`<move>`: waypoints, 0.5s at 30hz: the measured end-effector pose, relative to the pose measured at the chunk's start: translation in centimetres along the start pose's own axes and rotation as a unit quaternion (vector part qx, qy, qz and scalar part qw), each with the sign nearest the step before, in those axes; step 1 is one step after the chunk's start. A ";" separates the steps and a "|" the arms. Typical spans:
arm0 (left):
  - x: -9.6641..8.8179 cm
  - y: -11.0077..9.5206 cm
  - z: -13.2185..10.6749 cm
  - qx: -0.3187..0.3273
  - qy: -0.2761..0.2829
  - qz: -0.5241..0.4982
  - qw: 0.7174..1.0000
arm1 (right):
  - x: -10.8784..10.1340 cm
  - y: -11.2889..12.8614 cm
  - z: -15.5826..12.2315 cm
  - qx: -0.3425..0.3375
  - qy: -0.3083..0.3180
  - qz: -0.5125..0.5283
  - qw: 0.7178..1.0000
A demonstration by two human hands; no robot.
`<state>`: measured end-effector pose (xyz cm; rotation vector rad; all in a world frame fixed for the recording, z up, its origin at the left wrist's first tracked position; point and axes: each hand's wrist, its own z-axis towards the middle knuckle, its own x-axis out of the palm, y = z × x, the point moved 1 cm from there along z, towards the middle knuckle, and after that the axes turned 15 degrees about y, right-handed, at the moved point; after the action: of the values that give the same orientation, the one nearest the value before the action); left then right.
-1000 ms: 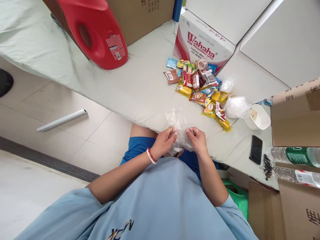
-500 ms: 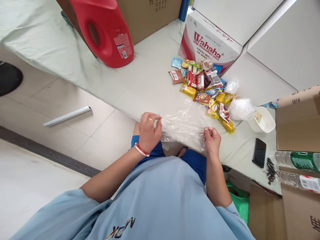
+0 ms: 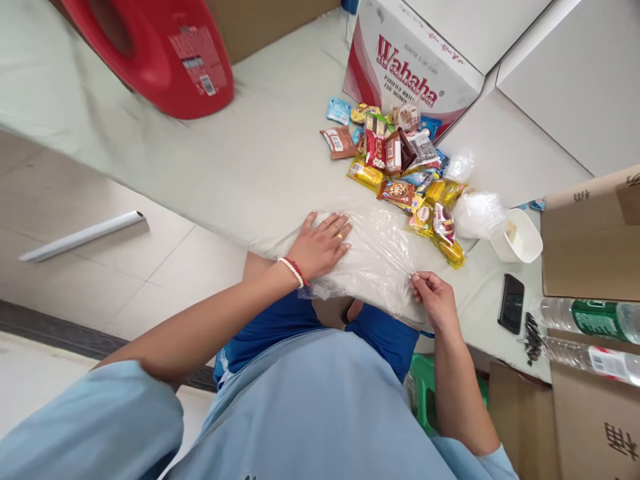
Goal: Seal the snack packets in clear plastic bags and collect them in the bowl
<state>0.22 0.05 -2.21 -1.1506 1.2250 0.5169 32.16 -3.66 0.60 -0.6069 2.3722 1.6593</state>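
A clear plastic bag [image 3: 376,263] lies spread out on the near edge of the table [image 3: 260,167]. My left hand [image 3: 320,243] rests flat on the bag's left end, fingers stretched out. My right hand [image 3: 434,297] pinches the bag's right corner between thumb and fingers. Just beyond the bag lies a heap of small wrapped snacks [image 3: 395,163] in yellow, red, brown and blue packets.
A red jug [image 3: 160,47] stands at the back left, a Wahaha carton [image 3: 410,73] behind the snacks. To the right are crumpled plastic bags [image 3: 477,212], a white bowl [image 3: 520,237], a black phone [image 3: 511,303], water bottles [image 3: 585,317] and cardboard boxes [image 3: 590,233]. A white tube [image 3: 80,237] lies on the floor.
The bag was bunched between both hands, then pulled wide, and now lies flat on the table. My left hand went from gripping it to pressing flat on it.
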 end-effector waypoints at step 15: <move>-0.5 -0.3 -0.1 -0.021 0.030 0.059 0.998 | 0.5 14.9 21.0 -0.099 0.127 -0.584 0.796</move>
<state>0.27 0.01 -1.64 -1.1411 1.3461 0.6036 23.56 20.16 5.63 -1.9029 1.2681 1.1923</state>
